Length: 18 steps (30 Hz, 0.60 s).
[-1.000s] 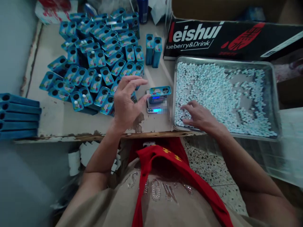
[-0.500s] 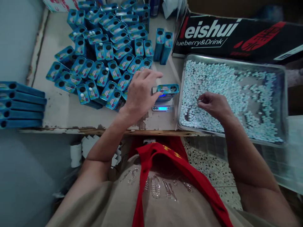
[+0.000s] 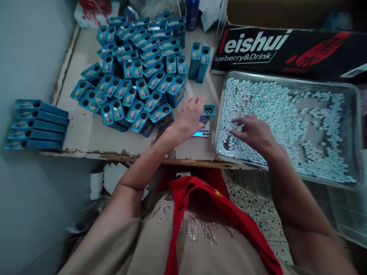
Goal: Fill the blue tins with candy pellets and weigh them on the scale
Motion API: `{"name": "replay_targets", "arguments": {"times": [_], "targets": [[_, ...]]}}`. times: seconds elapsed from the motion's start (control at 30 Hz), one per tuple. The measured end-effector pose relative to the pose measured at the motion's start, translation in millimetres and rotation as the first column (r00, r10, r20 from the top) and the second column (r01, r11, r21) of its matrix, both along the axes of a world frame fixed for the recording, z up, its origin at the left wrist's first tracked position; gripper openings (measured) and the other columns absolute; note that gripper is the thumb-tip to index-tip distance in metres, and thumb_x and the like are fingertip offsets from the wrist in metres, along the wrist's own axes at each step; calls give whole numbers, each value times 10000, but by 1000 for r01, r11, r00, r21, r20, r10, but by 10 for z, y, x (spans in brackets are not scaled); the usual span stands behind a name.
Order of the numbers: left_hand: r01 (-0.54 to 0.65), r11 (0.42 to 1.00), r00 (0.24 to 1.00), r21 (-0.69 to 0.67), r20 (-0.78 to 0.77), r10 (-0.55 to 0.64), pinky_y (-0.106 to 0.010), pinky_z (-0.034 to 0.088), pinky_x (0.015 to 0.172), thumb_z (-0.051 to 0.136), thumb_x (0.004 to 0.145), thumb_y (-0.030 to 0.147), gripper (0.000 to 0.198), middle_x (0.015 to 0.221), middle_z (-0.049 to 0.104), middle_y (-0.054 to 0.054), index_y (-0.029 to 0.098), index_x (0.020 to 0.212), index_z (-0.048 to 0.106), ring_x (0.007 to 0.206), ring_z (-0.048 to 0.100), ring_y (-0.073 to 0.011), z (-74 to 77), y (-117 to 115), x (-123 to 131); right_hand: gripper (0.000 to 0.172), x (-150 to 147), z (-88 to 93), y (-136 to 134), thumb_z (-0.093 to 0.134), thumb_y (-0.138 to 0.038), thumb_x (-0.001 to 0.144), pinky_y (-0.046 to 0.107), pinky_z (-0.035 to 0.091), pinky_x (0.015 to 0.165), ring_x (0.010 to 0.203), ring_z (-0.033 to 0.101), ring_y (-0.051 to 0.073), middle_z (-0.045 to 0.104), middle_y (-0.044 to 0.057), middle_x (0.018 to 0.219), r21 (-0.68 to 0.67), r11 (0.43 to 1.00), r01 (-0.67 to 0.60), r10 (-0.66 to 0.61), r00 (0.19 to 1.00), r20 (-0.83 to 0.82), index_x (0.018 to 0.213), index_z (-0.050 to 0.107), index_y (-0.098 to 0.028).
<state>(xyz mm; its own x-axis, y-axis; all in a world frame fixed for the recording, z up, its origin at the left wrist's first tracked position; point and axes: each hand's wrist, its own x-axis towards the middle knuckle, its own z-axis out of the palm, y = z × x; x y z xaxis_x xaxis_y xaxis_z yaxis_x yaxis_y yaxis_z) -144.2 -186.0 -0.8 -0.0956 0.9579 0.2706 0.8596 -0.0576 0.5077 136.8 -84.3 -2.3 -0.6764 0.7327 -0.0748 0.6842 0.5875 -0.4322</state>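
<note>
A small blue tin [image 3: 209, 110] with a round hole in its top stands on a small digital scale [image 3: 204, 133] with a lit blue display. Around the left side of this tin is my left hand [image 3: 187, 116], thumb in front and fingers behind, covering part of it. Over a metal tray [image 3: 286, 176] full of pale blue-white mint candies [image 3: 258, 95], my right hand [image 3: 254, 131] hovers with thumb and index finger apart; no candy shows between them.
Many similar blue tins [image 3: 143, 89] stand grouped on the table, some with candies on top. Another row of tins [image 3: 40, 124] sits at far left. Two taller-looking tins [image 3: 200, 63] stand apart, left of a black cardboard box [image 3: 275, 49] behind the tray.
My left hand has moved right and closed around the tin on the scale. My right thumb and finger, pinched before, have spread apart. The whole view has shifted slightly.
</note>
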Motion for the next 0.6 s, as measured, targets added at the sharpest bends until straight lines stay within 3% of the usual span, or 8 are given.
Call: {"name": "replay_targets", "arguments": {"times": [0.1,0.17,0.27,0.3,0.37,0.43,0.5,0.6], "targets": [[-28,1000,993,-15,111,29,-390,592,1009,903,830,129,491,1254,767,-89,211,1271,705,1154,726,-278,15,-61,-33,337,-86,-22,-91,729,-352,932,471,570,823,972,717,353,725,147,1198,67,998,10,-12,999,42,1239,817,-244],[-24,999,989,37,149,19,-372,597,974,837,872,90,362,1176,784,-66,220,1197,743,1085,739,-252,58,-96,-5,277,-164,-2,-151,670,-341,956,480,591,883,983,718,334,729,138,1147,70,987,147,-138,984,-116,1175,809,-243],[73,977,996,199,33,-81,-409,575,1043,723,933,48,379,1183,787,-52,270,1235,778,1145,713,-261,143,-136,91,211,-350,67,-254,649,-386,977,451,626,843,845,719,272,728,85,986,-287,909,301,-404,804,-436,1098,764,-259],[121,959,993,256,-32,-117,-433,561,1066,702,954,61,403,1200,786,-53,291,1276,780,1165,700,-272,163,-143,121,192,-431,91,-297,664,-400,970,435,640,815,813,726,258,730,68,956,-488,835,256,-503,716,-484,1076,747,-264],[188,926,979,328,-140,-149,-469,543,1075,694,997,122,400,1219,786,-62,315,1338,773,1169,681,-291,170,-143,158,141,-601,133,-396,687,-374,947,418,676,822,824,763,246,751,53,950,-799,598,57,-677,571,-465,1030,722,-266],[174,925,976,338,-182,-117,-474,540,1044,705,1014,170,356,1194,788,-71,318,1329,780,1139,677,-296,128,-117,154,108,-747,172,-494,676,-258,900,408,703,910,913,800,245,785,57,986,-917,383,-107,-779,497,-383,998,719,-258],[110,949,984,296,-170,-61,-464,540,1022,717,1012,182,313,1156,787,-70,317,1283,793,1117,676,-293,55,-73,118,238,-842,213,-562,623,-130,837,370,699,1002,1000,813,228,812,60,1050,-944,279,-178,-818,470,-330,1012,737,-245],[34,970,996,242,-88,-13,-455,544,1023,742,987,176,261,1111,777,-65,304,1205,807,1094,678,-289,-37,2,62,392,-886,274,-563,562,-25,766,330,666,1103,1072,810,202,824,57,1131,-948,228,-222,-823,476,-310,1044,756,-223]]}}
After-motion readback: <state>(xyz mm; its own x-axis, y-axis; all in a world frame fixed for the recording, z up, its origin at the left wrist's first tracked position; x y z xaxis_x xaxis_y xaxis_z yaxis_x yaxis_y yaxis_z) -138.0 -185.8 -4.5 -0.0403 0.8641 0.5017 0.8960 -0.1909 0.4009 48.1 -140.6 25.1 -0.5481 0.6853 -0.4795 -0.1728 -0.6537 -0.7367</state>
